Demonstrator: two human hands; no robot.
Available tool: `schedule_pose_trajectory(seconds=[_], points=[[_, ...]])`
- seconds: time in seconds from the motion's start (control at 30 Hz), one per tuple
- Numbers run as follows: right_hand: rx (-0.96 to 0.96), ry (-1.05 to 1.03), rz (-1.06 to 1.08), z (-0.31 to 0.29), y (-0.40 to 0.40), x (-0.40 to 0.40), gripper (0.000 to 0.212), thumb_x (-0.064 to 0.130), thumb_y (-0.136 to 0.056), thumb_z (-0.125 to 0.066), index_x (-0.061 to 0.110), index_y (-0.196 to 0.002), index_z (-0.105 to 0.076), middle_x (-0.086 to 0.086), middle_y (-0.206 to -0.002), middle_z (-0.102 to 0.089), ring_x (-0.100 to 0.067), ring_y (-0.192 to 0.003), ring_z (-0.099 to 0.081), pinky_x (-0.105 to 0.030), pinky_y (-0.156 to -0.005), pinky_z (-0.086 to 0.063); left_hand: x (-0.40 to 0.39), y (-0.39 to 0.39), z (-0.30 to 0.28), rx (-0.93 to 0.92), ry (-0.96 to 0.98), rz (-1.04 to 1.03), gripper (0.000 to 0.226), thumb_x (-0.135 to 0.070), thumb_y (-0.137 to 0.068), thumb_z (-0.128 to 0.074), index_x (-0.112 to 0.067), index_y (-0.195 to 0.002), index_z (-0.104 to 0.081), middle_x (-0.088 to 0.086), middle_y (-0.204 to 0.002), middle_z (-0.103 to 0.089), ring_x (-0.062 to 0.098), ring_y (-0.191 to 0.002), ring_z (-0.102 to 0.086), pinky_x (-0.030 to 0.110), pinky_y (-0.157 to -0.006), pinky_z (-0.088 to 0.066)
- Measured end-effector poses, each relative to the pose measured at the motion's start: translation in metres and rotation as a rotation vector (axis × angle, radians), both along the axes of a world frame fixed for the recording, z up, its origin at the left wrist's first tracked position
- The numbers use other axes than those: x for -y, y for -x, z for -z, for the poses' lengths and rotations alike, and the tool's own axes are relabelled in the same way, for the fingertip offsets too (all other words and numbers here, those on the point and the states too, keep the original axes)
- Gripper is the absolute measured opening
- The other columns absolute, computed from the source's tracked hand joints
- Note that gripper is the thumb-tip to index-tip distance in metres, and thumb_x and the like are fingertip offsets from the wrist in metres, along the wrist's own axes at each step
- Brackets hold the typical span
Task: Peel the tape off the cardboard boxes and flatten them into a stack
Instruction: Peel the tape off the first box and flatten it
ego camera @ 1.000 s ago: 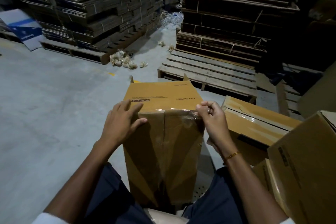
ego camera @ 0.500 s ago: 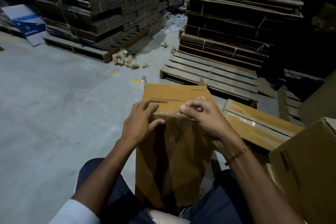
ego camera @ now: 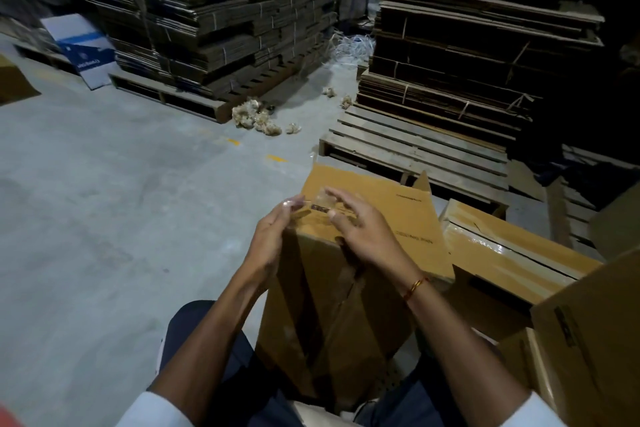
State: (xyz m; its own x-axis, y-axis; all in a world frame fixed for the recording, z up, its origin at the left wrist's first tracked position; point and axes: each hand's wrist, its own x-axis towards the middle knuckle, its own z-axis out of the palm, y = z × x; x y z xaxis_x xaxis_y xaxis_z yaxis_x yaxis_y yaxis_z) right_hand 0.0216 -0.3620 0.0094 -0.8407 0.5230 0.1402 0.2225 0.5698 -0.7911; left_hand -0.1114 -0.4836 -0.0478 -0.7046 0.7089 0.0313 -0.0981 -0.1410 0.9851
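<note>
Head cam: I'm looking down at a tall brown cardboard box that's standing upright btwn the person's knees on the grey concrete floor, its top flap tilting away. Both hands are hovering over the box's top edge. The left hand is sitting at the left corner, fingers mostly straight, tips pinching a clear strip of peeled tape. The right hand is reaching across w/ fingers extended, tips on the strip's other end; the strip is stretching btwn the two hands, just above the flap. A second brown box w/ shiny tape on it is lying just right of the first, a third carton nearer at right. A bare wooden pallet is sitting beyond, bundled flat cardboard stacks behind it.
</note>
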Motion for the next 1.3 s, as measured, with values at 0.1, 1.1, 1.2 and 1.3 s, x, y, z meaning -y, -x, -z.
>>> schedule_pose_trajectory(seconds=[0.1,1.1,1.2,1.3], points=[[0.056,-0.172,-0.119,0.023,0.006,0.019,0.054,0.029,-0.101,-0.057,0.033,-0.152,-0.041,0.008,-0.147,-0.052,-0.018,-0.138,-0.039,-0.035,-0.113,-0.029,-0.002,0.003,-0.004,0.558,-0.234,-0.136,0.039,-0.034,-0.108,-0.036,-0.011,-0.126,-0.062,0.012,-0.136,-0.061,0.025,-0.109,-0.068,0.034,-0.086,-0.057],[-0.104,0.61,0.285,0.054,-0.045,0.018,0.055,0.049,-0.1,-0.051,-0.003,-0.087,-0.063,-0.011,-0.088,-0.07,-0.021,-0.077,-0.066,-0.034,-0.073,-0.053,0.016,0.014,0.023,-0.448,0.644,-0.259,0.058,-0.055,-0.099,-0.049,-0.019,-0.144,-0.044,0.015,-0.138,-0.057,0.032,-0.126,-0.052,0.042,-0.096,-0.048],[-0.083,0.495,0.237,0.068,-0.056,0.031,0.041,0.038,-0.101,-0.057,0.003,-0.079,-0.051,-0.008,-0.068,-0.062,-0.021,-0.058,-0.058,-0.034,-0.053,-0.047,0.01,0.025,0.018,-0.384,0.756,-0.295,0.075,-0.063,-0.097,-0.046,-0.024,-0.156,-0.021,0.018,-0.152,-0.039,0.039,-0.139,-0.038,0.053,-0.107,-0.04],[-0.034,0.3,0.216,0.086,-0.05,0.031,0.025,0.029,-0.101,-0.059,0.015,-0.082,-0.052,-0.008,-0.074,-0.066,-0.02,-0.065,-0.066,-0.043,-0.057,-0.055,0.009,0.029,0.009,-0.189,0.58,-0.25,0.095,-0.062,-0.09,-0.06,-0.029,-0.161,-0.005,0.013,-0.163,-0.014,0.033,-0.147,-0.027,0.046,-0.114,-0.035]])
